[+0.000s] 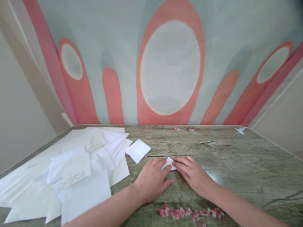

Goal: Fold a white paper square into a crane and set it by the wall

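Note:
A small folded piece of white paper lies on the wooden-look table between my two hands, its pointed top facing away from me. My left hand holds its left side, fingers bent over the paper and the thumb lower down, a little apart from it. At the paper's right edge, my right hand grips with its fingertips close together. The fingers cover much of the paper, so its full shape is hidden. Just beyond my left hand rests a small stack of square white paper.
A large spread pile of white sheets, some with writing, covers the table's left side. A small folded white paper figure sits at the far right corner. Pink flower prints decorate the wood-grain tabletop. A patterned backdrop hangs behind.

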Tool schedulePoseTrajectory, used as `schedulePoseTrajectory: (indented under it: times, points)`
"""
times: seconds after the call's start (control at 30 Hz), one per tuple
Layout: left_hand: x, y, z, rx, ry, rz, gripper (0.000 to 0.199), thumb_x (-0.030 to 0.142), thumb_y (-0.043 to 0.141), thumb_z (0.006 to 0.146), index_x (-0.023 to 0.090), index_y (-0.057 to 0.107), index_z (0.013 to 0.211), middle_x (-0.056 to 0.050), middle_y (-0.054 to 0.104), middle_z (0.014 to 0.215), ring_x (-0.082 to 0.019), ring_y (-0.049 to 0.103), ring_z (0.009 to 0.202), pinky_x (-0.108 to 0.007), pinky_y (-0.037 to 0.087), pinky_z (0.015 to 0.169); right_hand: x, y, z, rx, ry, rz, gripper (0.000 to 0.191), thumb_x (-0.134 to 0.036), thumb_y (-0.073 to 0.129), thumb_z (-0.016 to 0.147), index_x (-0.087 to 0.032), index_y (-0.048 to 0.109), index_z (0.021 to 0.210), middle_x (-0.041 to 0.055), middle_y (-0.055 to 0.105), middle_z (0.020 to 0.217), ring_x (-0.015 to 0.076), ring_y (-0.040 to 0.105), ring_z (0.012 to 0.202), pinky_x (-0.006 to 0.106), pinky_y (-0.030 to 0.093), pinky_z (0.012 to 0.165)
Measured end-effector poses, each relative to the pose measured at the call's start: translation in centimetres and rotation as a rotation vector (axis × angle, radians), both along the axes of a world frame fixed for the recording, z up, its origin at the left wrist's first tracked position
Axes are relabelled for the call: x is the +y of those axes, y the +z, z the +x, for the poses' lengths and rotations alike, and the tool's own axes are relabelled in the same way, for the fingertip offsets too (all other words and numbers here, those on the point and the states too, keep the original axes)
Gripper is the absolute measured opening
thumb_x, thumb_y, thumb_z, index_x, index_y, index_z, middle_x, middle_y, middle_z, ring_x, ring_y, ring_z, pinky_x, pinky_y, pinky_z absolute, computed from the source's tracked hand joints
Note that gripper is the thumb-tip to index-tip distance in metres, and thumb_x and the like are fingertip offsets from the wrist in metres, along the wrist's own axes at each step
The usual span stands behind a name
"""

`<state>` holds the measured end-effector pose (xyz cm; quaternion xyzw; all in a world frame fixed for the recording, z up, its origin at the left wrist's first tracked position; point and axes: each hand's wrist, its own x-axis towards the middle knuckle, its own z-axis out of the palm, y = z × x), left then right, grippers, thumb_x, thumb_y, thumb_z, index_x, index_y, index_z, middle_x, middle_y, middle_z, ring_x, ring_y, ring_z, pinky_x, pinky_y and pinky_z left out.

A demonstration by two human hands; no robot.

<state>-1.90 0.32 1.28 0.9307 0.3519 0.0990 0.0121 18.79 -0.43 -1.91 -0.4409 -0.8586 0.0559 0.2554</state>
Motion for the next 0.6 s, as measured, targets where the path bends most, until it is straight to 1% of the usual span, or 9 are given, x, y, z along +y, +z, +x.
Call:
schedulePoseTrajectory:
  times: [0.27, 0.5, 0.6]
  points:
    - [0.12, 0.18, 0.06, 0.005, -0.018, -0.018, 0.046, 0.048, 0.044, 0.086, 0.021, 0.047, 0.123, -0.004, 0.049, 0.129, -0.026, 0.043, 0.109, -0.041, 0.035, 0.093, -0.03, 0.01, 0.07, -0.025, -0.003, -0.012, 0.032, -0.017, 0.043, 0.090, -0.024, 0.054, 0.120, 0.0061, 0.057, 0.114, 0.0205, 0.048, 0.100, 0.039, 0.046, 0.085]
    - [0.13, 0.25, 0.05, 0.027, -0.013, 0.000, 0.051, 0.051, 0.041, 0.086, 0.020, 0.043, 0.127, -0.004, 0.048, 0.131, -0.026, 0.042, 0.110, -0.041, 0.034, 0.093, -0.05, -0.05, 0.04, -0.025, -0.008, 0.012, 0.031, -0.017, 0.043, 0.090, -0.023, 0.055, 0.118, 0.0069, 0.057, 0.114, 0.0207, 0.050, 0.099, 0.040, 0.046, 0.085]
    - [0.14, 0.15, 0.08, 0.029, -0.012, 0.021, 0.050, 0.050, 0.041, 0.087, 0.020, 0.044, 0.127, -0.004, 0.048, 0.130, -0.026, 0.043, 0.109, -0.040, 0.034, 0.092, -0.07, -0.12, 0.06, -0.007, -0.019, 0.037, 0.030, -0.017, 0.043, 0.090, -0.023, 0.056, 0.116, 0.0075, 0.058, 0.112, 0.0206, 0.051, 0.098, 0.039, 0.047, 0.084]
